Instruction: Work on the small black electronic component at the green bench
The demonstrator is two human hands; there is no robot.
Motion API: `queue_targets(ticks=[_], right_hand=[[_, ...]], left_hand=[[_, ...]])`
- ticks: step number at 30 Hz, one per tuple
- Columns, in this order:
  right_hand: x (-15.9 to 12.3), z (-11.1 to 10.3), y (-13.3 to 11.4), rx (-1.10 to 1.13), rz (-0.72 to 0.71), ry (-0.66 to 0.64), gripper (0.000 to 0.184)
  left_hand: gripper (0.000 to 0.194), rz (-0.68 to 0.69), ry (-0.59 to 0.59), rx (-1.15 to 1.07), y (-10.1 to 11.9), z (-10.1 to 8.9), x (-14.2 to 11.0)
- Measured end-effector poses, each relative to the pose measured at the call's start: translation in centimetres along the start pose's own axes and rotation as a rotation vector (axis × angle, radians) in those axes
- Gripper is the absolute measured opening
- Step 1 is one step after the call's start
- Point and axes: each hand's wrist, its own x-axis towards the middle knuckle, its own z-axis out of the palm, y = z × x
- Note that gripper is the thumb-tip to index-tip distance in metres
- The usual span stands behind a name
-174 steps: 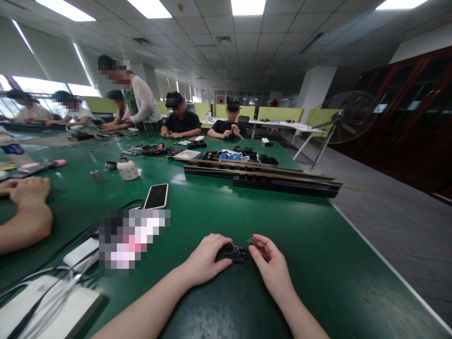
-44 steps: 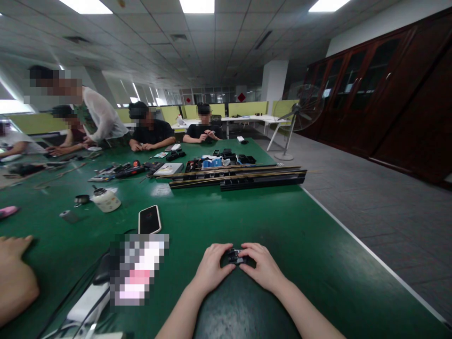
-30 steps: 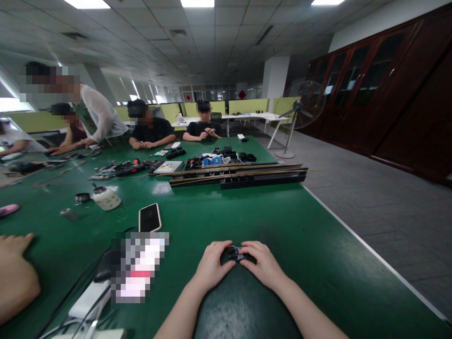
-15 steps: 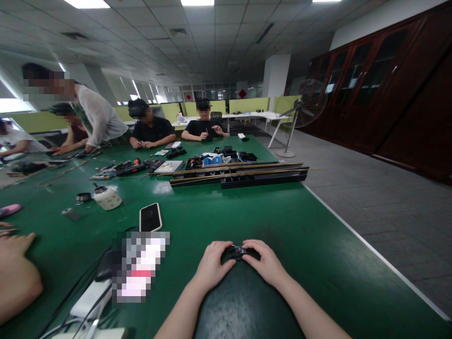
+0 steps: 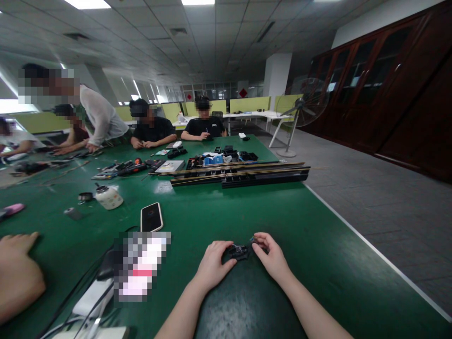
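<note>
A small black part [image 5: 240, 251], with shiny bits along its top, rests low over the green table [image 5: 278, 212]. My left hand [image 5: 214, 264] grips its left side between fingertips and thumb. Just right of it, my right hand [image 5: 271, 256] has thumb and fingers closed together in a pinch. A small dark piece [image 5: 252, 239] shows at those fingertips, too small to name. A narrow gap separates the right fingertips from the body of the black part.
Left of my hands lie a phone [image 5: 151, 217], a lit blurred screen [image 5: 141, 268], cables and a white power strip [image 5: 92, 296]. Black rails with thin rods [image 5: 264, 176] lie farther back. A patterned jar [image 5: 109, 197] stands left. Another person's arm [image 5: 21, 273] reaches in.
My right hand has moved right and slightly up, off the black part, with a small dark piece at its fingertips. My left hand has stayed in place.
</note>
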Motion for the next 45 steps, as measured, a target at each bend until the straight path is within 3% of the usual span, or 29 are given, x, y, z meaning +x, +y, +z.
queue_targets(ticks=[27,45], right_hand=[[0.7,-1.1,-0.2,0.395,0.217,0.195,0.041],[0.6,-1.2,0.1,0.376,0.206,0.182,0.042]], left_hand=[[0.042,0.015,0.010,-0.019,-0.1,0.0,-0.1],[0.041,0.014,-0.016,0.000,0.0,-0.2,0.1]])
